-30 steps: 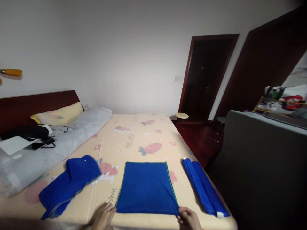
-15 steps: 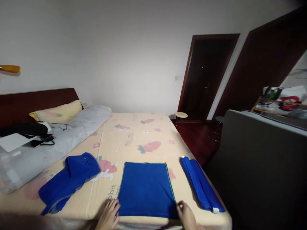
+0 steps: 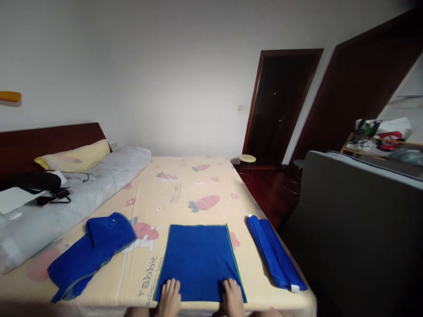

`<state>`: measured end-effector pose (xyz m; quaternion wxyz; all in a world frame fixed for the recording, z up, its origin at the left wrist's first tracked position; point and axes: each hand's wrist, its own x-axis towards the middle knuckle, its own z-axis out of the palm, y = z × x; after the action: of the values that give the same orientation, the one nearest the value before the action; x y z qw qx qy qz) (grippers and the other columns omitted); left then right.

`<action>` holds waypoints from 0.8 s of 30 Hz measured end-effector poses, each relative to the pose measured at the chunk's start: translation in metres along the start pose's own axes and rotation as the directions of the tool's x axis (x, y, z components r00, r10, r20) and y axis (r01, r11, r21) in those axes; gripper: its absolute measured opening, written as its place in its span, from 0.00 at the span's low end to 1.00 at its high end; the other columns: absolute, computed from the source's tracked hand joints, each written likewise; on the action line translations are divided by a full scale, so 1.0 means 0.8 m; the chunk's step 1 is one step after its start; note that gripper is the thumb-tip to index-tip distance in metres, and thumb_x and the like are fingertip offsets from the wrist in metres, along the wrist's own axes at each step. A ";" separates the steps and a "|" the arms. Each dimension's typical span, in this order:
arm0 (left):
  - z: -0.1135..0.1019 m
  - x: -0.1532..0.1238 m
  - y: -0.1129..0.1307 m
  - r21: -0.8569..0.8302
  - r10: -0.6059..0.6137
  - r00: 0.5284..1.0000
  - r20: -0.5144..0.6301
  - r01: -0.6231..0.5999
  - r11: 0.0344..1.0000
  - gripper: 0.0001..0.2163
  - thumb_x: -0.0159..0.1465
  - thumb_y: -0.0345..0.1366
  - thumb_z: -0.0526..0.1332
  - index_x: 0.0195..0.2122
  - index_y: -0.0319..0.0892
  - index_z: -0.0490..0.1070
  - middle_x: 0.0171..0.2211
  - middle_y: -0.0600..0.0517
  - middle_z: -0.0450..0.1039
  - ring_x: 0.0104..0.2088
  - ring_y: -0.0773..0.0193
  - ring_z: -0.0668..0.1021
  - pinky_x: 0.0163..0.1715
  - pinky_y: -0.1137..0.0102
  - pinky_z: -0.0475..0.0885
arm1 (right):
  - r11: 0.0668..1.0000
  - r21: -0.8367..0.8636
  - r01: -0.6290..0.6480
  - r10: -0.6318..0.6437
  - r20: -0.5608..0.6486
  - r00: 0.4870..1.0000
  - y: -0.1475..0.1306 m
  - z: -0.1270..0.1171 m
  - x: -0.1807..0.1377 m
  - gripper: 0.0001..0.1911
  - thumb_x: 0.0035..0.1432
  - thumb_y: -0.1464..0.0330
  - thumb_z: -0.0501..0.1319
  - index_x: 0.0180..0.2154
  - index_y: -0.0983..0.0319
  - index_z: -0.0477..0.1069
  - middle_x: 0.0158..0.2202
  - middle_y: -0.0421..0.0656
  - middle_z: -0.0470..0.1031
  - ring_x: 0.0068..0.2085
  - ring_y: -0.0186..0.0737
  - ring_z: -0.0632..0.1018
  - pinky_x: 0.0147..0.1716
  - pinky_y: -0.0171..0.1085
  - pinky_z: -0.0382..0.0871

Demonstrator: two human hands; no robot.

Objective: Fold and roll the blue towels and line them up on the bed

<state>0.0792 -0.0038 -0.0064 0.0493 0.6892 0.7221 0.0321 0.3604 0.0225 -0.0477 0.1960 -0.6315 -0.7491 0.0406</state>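
Flat blue cloth (image 3: 200, 259): spread at the near edge of the bed (image 3: 172, 189)
Left hand (image 3: 170, 297): palm down on its near-left corner, fingers bent; whether they pinch, cannot tell
Right hand (image 3: 233, 298): near-right corner, fingers curled; grip unclear
Crumpled blue cloth (image 3: 89, 255): bed's left part
Rolled blue cloth (image 3: 274, 253): bed's right edge

Yellow pillow (image 3: 74, 157) by headboard (image 3: 49, 137) — stool (image 3: 247, 158) near door (image 3: 276, 105)
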 end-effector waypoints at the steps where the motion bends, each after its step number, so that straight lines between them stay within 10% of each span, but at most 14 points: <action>1: -0.002 -0.006 -0.022 0.030 -0.022 0.998 -0.059 0.024 0.999 0.21 0.61 0.28 0.49 0.53 0.45 0.70 0.55 0.48 0.72 0.57 0.56 0.70 0.57 0.60 0.62 | 1.000 -0.008 -0.007 0.007 -0.024 1.000 0.025 -0.001 -0.008 0.22 0.48 0.77 0.51 0.42 0.56 0.74 0.44 0.46 0.78 0.45 0.48 0.77 0.45 0.44 0.68; 8: -0.022 -0.019 -0.103 0.063 -0.028 0.966 -0.259 0.045 0.997 0.17 0.59 0.28 0.52 0.45 0.48 0.74 0.46 0.51 0.77 0.50 0.57 0.73 0.51 0.61 0.65 | 0.998 -0.010 -0.058 0.056 -0.135 0.989 0.091 -0.004 -0.031 0.19 0.51 0.73 0.52 0.43 0.55 0.73 0.45 0.45 0.78 0.45 0.46 0.77 0.42 0.44 0.69; 18: -0.002 0.028 0.081 -0.114 0.311 0.935 -0.173 -0.333 0.936 0.37 0.50 0.22 0.50 0.63 0.47 0.56 0.66 0.55 0.55 0.64 0.60 0.62 0.61 0.62 0.61 | 0.951 0.076 0.300 -0.293 -0.091 0.952 -0.085 0.013 0.030 0.35 0.47 0.78 0.51 0.58 0.55 0.64 0.60 0.41 0.68 0.58 0.42 0.71 0.54 0.39 0.67; 24: 0.050 0.014 0.011 0.021 0.258 0.916 -0.307 -0.265 0.964 0.30 0.60 0.31 0.50 0.64 0.55 0.47 0.64 0.56 0.57 0.61 0.60 0.67 0.56 0.60 0.65 | 0.893 -0.093 0.441 -0.449 -0.266 0.853 0.000 0.005 0.003 0.28 0.52 0.72 0.54 0.56 0.55 0.67 0.54 0.41 0.72 0.52 0.42 0.76 0.47 0.35 0.72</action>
<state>0.0918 0.0070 -0.0454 -0.0611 0.7655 0.6220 0.1530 0.3584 0.0259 -0.0510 0.2952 -0.4433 -0.8397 -0.1063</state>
